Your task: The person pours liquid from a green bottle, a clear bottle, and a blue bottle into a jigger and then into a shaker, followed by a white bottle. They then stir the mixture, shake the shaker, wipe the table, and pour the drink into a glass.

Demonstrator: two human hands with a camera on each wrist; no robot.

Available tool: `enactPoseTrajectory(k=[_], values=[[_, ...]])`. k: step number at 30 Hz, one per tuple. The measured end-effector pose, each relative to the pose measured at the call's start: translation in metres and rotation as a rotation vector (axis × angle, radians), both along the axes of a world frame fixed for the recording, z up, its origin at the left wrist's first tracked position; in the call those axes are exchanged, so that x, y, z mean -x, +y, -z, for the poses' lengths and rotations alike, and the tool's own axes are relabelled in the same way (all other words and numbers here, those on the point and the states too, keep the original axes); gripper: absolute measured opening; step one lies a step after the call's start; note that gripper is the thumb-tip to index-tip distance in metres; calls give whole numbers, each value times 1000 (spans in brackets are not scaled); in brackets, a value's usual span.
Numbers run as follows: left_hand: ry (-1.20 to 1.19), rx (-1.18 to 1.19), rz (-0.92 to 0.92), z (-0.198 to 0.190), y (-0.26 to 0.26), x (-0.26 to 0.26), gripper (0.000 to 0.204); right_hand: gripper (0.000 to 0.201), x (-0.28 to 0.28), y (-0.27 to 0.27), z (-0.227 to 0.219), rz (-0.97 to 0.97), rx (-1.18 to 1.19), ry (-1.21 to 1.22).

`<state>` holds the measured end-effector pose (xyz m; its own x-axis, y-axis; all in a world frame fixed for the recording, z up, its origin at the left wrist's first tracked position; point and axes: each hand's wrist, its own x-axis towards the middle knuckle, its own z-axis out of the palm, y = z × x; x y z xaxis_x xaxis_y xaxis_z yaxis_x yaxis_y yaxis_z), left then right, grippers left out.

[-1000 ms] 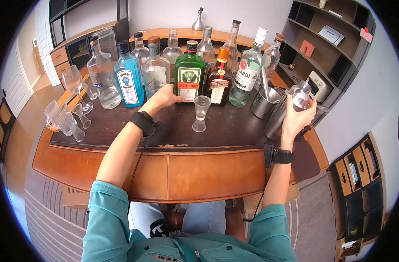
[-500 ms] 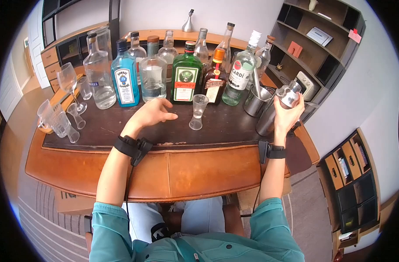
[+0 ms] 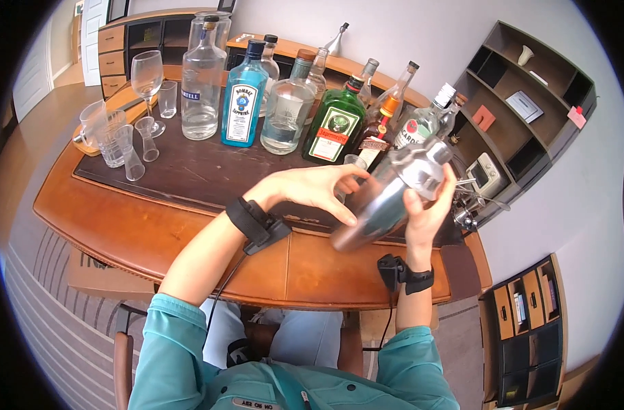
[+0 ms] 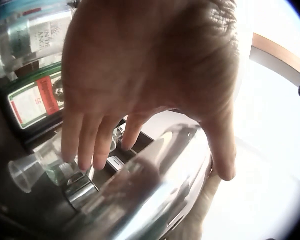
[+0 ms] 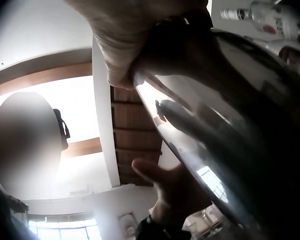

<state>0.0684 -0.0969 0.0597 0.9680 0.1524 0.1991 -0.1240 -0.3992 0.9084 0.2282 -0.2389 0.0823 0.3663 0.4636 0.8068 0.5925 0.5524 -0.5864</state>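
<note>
My right hand (image 3: 431,219) grips a steel cocktail shaker (image 3: 377,208) near its domed top. The shaker leans, its base down and to the left over the desk's front edge. My left hand (image 3: 308,188) reaches to the shaker's lower body, thumb and fingers spread apart. In the left wrist view, the fingers (image 4: 90,137) and thumb lie on either side of the shining shaker wall. Behind my left fingertips a clear jigger (image 3: 355,161) is mostly hidden; the left wrist view shows its flared cup (image 4: 27,172).
Along the back stand a green Jägermeister bottle (image 3: 336,130), a blue gin bottle (image 3: 243,102), an orange-capped bottle (image 3: 377,140), a Bacardi bottle (image 3: 418,126) and several clear bottles. A wine glass (image 3: 147,78), a glass mug (image 3: 112,140) and small jiggers crowd the left end.
My left hand has left the bottles and come right to the shaker. My right hand has lifted the shaker off the desk's right side, bringing it left and tilting it. The head view has turned.
</note>
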Motion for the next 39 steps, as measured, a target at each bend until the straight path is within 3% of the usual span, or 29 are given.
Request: enactPoseTrajectory(k=[3, 5, 11, 20, 22, 23, 25, 27, 28, 29, 36, 37, 39], values=[[-200, -52, 24, -15, -15, 0, 99, 84, 26, 13, -2, -199, -36, 64], [-347, 25, -69, -7, -13, -5, 92, 82, 29, 19, 0, -181, -46, 65], [-233, -97, -249, -13, -17, 4, 90, 74, 15, 20, -12, -405, 194, 78], [-133, -169, -300, -11, -18, 0, 86, 85, -9, 23, -2, -396, 177, 31], [-198, 61, 30, -11, -17, -3, 88, 90, -14, 22, -6, -577, 201, 46], [-126, 99, 77, -13, -17, 1, 90, 94, -11, 19, -9, -608, 203, 57], [-161, -17, -52, -20, -23, 6, 89, 95, -16, 20, -7, -588, 169, 96], [-140, 132, -21, -24, -18, 9, 90, 88, -34, 26, 2, -472, 45, 174], [-205, 32, -66, -23, -12, 8, 89, 83, -37, 27, 0, -511, -3, 260], [-295, 89, -155, -19, -12, 11, 80, 79, -40, 29, -2, -550, -53, 350], [-205, -606, -796, -21, 4, 18, 92, 46, -93, 40, 34, -384, 103, 524], [-167, -628, -767, -22, 2, 18, 92, 43, -94, 41, 37, -350, 149, 547], [-146, -871, -943, -25, -3, 14, 90, 49, -94, 43, 39, -218, 201, 556]])
